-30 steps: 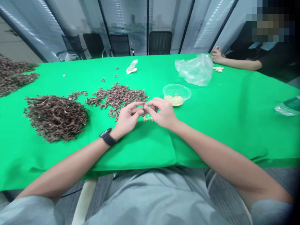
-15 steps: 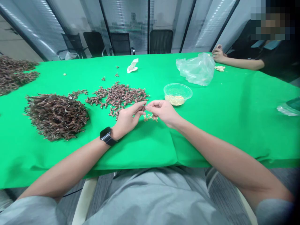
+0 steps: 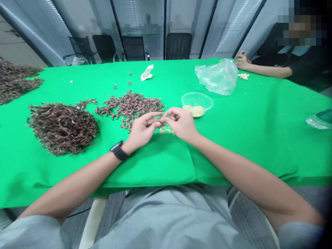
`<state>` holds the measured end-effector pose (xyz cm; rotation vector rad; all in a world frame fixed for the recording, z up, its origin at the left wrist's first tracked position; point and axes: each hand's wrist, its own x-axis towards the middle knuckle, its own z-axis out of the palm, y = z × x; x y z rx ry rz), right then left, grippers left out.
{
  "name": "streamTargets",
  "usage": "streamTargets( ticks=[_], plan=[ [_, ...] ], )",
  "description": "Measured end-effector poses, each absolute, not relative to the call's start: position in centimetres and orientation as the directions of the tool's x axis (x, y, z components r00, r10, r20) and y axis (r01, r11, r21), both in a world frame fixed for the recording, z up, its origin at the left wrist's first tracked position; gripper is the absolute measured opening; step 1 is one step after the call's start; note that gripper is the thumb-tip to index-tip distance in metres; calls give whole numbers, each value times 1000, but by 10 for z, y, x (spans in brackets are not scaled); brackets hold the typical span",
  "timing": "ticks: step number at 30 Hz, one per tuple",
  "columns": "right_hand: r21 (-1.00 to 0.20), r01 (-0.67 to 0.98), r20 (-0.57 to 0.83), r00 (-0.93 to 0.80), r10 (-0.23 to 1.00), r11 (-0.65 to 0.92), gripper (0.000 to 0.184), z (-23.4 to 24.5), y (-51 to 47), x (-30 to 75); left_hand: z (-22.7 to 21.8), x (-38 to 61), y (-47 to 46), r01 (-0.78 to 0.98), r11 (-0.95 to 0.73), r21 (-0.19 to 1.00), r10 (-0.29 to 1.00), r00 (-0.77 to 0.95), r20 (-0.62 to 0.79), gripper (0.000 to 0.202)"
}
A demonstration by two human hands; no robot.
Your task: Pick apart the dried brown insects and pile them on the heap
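My left hand (image 3: 145,129) and my right hand (image 3: 181,123) meet at the fingertips above the green cloth. Both are closed in a pinch; whatever sits between the fingers is too small to make out. Just below the fingertips lies a scatter of small yellow grains (image 3: 166,130). Behind my left hand spreads a loose pile of small brown knobbly pieces (image 3: 137,105). A clear round plastic bowl (image 3: 207,102) stands beyond my right hand, with pale yellow grains (image 3: 194,111) in its bottom.
A larger mound of brown pieces (image 3: 62,128) sits to the left, another heap (image 3: 15,81) at the far left. Crumpled white paper (image 3: 147,72) and a clear plastic bag (image 3: 219,76) lie farther back. A co-worker's hand (image 3: 242,61) rests near pale pieces (image 3: 243,76) at the right.
My right hand's fingers have bent up and rounded more, and my left fingers have spread slightly. The hands stay in the same place; the bowl and piles have not moved.
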<state>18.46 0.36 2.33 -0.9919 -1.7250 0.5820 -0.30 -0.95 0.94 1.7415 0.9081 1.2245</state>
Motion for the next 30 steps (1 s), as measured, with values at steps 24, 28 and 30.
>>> streamTargets(
  ticks=[24, 28, 30],
  plan=[
    [-822, 291, 433, -239, 869, 489, 19, 25, -1, 183, 11, -4, -10, 238, -504, 830, 860, 230, 456, 42],
    [-978, 110, 141, -281, 949, 178, 33, 22, 5, 182, 12, -4, -9, 348, -541, 766, 841, 232, 488, 37],
    [-964, 144, 182, -259, 948, 224, 30, 21, 8, 184, 11, -4, -8, 330, -520, 788, 854, 222, 470, 38]
  ],
)
